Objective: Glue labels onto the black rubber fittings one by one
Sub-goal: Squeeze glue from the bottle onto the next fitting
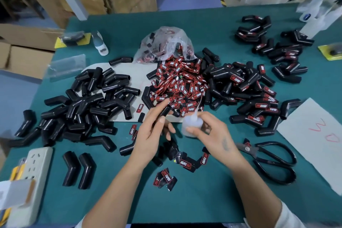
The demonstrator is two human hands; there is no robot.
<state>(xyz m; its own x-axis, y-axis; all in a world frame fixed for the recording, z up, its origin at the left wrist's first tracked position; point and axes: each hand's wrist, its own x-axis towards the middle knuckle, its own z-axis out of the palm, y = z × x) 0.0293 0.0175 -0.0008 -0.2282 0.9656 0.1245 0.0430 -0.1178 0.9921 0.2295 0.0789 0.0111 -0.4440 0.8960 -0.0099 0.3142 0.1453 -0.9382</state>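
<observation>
L hand [157, 126] grips fitting [165, 111], R hand [212, 133] grips glue bottle [191, 126]; scissors [273, 161] near R

Bare black fittings [88, 98] are heaped left, labelled ones [255, 94] right; red-and-black labels [177, 83] (printed TAPER) are piled between.

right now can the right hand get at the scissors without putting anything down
Probably not. The scissors lie in the open on the table just beside the right hand, nothing between them, but that hand grips the glue bottle, so its fingers are taken.
</observation>
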